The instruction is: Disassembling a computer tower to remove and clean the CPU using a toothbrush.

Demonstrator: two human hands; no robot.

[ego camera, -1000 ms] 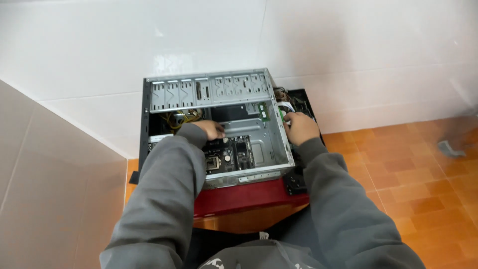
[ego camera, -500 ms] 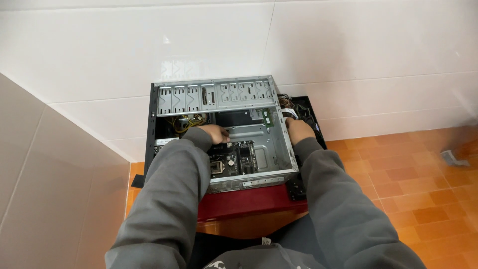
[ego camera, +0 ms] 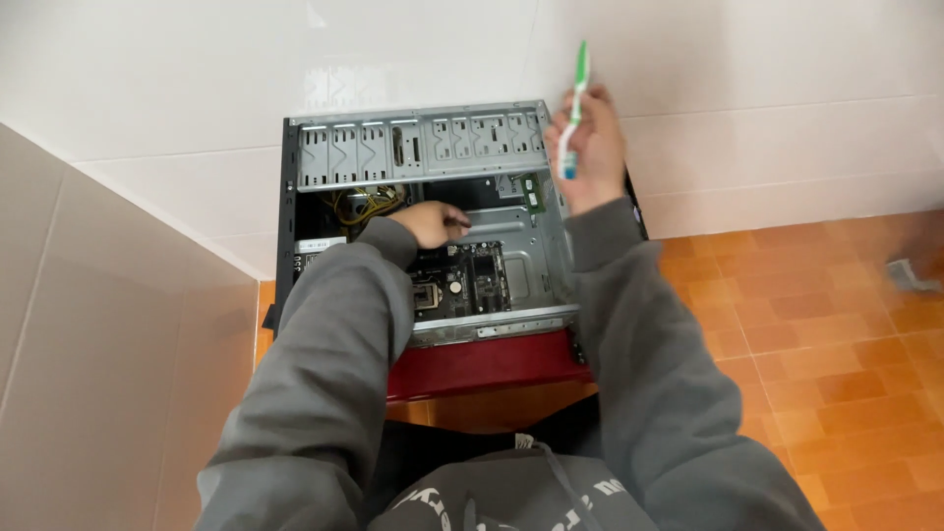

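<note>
Toothbrush (ego camera: 573, 108), slim green-white plastic, in right hand (ego camera: 587, 147) grip; left hand (ego camera: 430, 222), fingers loose, inside metal case (ego camera: 423, 147).

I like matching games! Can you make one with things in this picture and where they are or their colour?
1. brush
2. left hand
3. stool
4. floor tiles

a. orange
b. inside the computer case
c. red, under the case
d. held up in the right hand

Pairs: 1-d, 2-b, 3-c, 4-a
</note>
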